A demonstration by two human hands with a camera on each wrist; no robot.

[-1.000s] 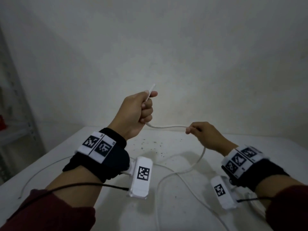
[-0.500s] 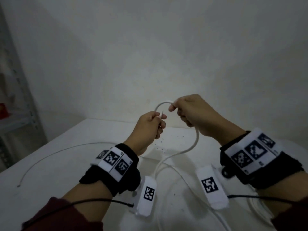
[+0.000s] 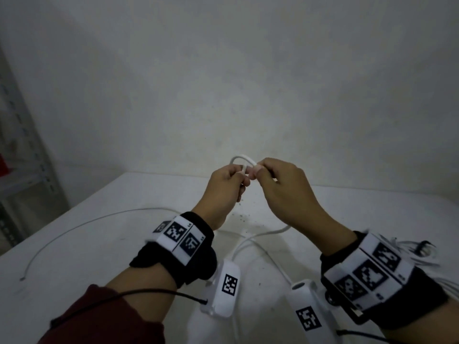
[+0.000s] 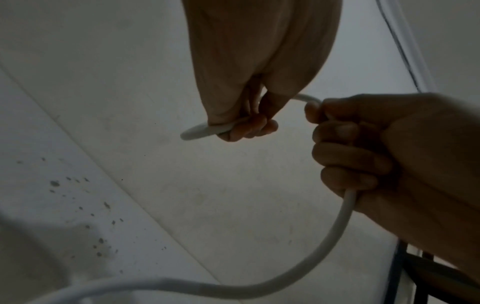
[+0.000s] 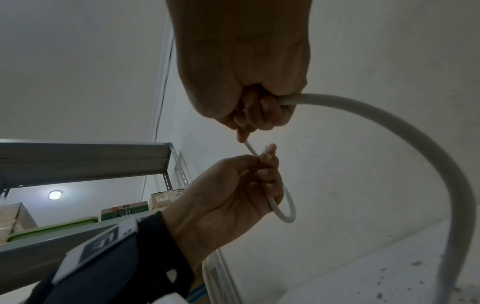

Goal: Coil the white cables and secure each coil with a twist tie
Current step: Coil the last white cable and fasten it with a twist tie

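Note:
Both hands are raised above the table (image 3: pixel 99 256), close together, and between them they hold one white cable (image 3: pixel 242 158). My left hand (image 3: pixel 233 180) grips the cable near its end. My right hand (image 3: pixel 268 177) grips it a short way along, so a small loop arches between and above the two hands. In the left wrist view the left hand (image 4: pixel 246 125) holds the loop (image 4: pixel 197 131), and the right hand (image 4: pixel 350 148) closes round the cable. The cable's free length (image 4: pixel 324 246) curves down to the table. No twist tie can be made out.
A long thin white wire (image 3: pixel 82 223) curves across the left of the table. A bundle of white cable with a dark plug (image 3: pixel 417 247) lies at the right edge. A metal shelf (image 3: pixel 24 170) stands at the left, and a bare wall rises behind the table.
The hands were apart, the left one raised with the cable end. The right hand has brought its part of the cable up to the left hand, bending a small loop.

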